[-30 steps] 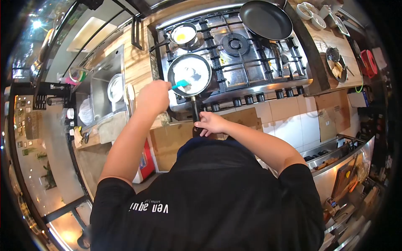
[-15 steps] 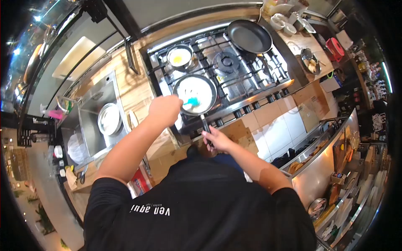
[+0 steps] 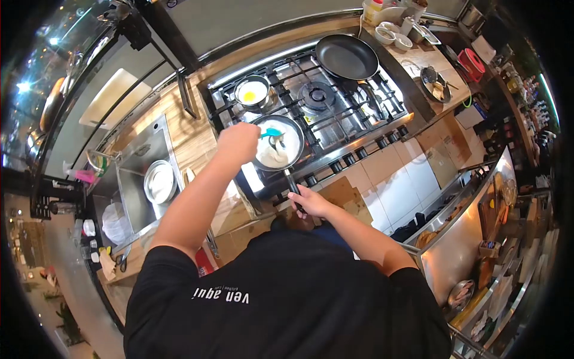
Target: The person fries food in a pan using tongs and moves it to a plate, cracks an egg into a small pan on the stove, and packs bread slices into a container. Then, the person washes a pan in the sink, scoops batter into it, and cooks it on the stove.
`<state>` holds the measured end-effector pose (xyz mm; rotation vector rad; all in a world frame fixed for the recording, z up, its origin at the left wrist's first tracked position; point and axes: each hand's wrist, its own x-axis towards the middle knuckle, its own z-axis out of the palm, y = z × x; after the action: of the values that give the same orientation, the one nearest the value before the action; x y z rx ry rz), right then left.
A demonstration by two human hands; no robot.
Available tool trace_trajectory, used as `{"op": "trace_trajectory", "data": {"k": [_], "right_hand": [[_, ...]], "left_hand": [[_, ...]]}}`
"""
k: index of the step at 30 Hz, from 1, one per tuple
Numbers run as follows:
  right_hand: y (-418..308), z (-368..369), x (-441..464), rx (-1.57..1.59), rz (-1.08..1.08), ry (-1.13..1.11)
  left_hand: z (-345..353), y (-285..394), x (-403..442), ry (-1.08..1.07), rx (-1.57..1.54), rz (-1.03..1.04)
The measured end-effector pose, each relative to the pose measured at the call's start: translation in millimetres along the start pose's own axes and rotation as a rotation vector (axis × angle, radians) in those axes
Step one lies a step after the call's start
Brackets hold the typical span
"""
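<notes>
My left hand is closed around a turquoise spatula, whose head reaches over a small frying pan. Inside that pan lies a creamy white sauce or liquid, with a few darker streaks or pieces I cannot make out. With fingers wrapped round the pan's black handle, my right hand grips it near its end. The pan rests on the front left of the gas stove. Behind it, a smaller pan holds an egg with a yellow yolk.
A larger black frying pan sits at the stove's back right. On the left, a metal bowl stands in a steel sink. The right counter bears small bowls and a dark pan with a strainer.
The turquoise spatula has moved toward the far side of the pan, and my left hand has shifted up with it. My right hand stays on the handle. The view has shifted slightly.
</notes>
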<state>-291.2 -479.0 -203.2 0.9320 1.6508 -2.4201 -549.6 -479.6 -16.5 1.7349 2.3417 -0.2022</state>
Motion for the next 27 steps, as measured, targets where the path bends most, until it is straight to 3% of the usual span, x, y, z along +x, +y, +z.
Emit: {"op": "trace_trajectory", "data": {"k": [3, 8, 12, 16, 18, 19, 24, 27], "right_hand": [[-1, -8, 0, -0.013, 0.018, -0.067], [-2, -21, 15, -0.074, 0.026, -0.174], [-12, -21, 40, -0.111, 0.009, -0.077], [-17, -26, 16, -0.106, 0.145, -0.222], [-13, -30, 11, -0.019, 0.157, -0.295], [-14, -32, 9, -0.025, 0.166, -0.307], [-11, -44, 19, -0.047, 0.178, -0.365], [-3, -46, 21, -0.118, 0.136, -0.373]], "left_hand": [[-2, 30, -23, -0.095, -0.004, 0.025], [-15, 29, -37, -0.2, 0.063, -0.165], [-7, 54, -37, -0.114, -0.044, -0.268], [-13, 60, -52, -0.208, -0.003, -0.344], [-2, 53, -41, -0.13, -0.014, -0.462], [0, 61, -36, -0.065, -0.043, -0.468], [2, 86, -51, -0.14, -0.09, -0.425], [-2, 71, -47, -0.136, -0.072, -0.601]]}}
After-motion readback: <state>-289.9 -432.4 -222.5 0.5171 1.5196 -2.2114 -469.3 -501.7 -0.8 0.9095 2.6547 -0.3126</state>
